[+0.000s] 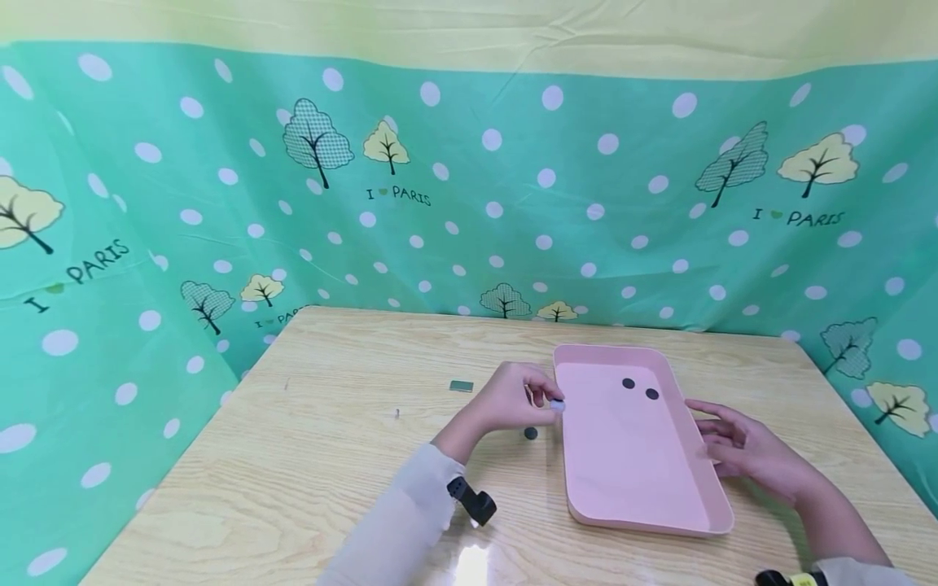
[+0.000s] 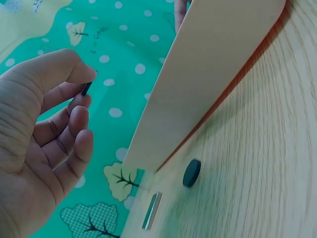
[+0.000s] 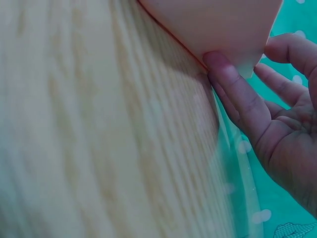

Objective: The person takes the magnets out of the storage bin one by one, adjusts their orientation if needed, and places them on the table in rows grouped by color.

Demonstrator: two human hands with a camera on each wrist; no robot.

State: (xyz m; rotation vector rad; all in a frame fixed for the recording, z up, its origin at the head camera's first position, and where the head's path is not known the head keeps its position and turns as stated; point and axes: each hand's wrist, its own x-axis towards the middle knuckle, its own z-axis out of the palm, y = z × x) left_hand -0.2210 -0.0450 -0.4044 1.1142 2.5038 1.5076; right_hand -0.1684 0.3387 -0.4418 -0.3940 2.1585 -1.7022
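Observation:
My left hand (image 1: 516,397) pinches a small dark disc (image 2: 86,88) between thumb and forefinger, over the left rim of a pink tray (image 1: 633,488). Inside the tray, toward its far end, lie two black discs (image 1: 628,383). Another black disc (image 2: 192,173) rests on the table just left of the tray, below my left hand. My right hand (image 1: 751,448) is at the tray's right side, its fingertips touching the outer wall, as the right wrist view (image 3: 223,69) also shows.
A small grey-green rectangular piece (image 1: 462,386) lies on the wooden table (image 1: 308,456) left of my left hand. A tiny dark bit (image 1: 397,413) lies further left. Behind the table hangs a green dotted cloth (image 1: 454,203) with printed trees.

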